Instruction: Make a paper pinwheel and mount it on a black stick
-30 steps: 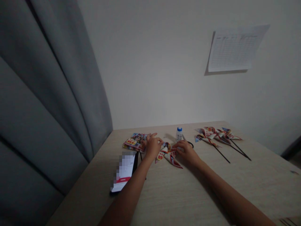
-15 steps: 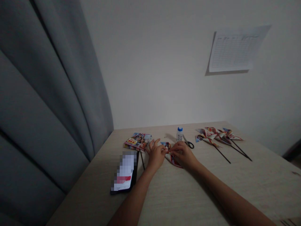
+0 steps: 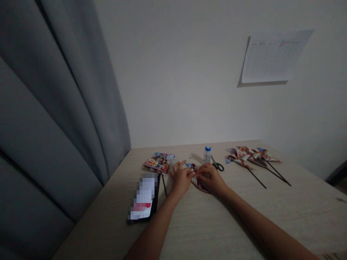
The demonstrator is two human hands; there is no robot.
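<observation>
On the table, a printed-paper pinwheel [image 3: 200,186] lies partly hidden under both hands. My left hand [image 3: 181,180] pinches its middle between thumb and forefinger, the other fingers raised. From the other side my right hand [image 3: 211,177] is closed on the paper close to that same point, its fingertips nearly meeting the left ones. Just behind the hands stand a glue bottle [image 3: 207,156] with a blue cap and a pair of scissors [image 3: 219,167] with black handles, lying flat.
Several finished-looking paper pinwheels [image 3: 244,156] on dark sticks lie at the right. A stack of colourful leaflets [image 3: 158,163] is at the left, with a dark stick [image 3: 164,185] and a phone [image 3: 143,198] in front. A grey curtain [image 3: 67,108] hangs left; a wall stands behind.
My left fingertips have shifted slightly right, closer to the right ones. Both hands stay on the pinwheel; the other things have not moved.
</observation>
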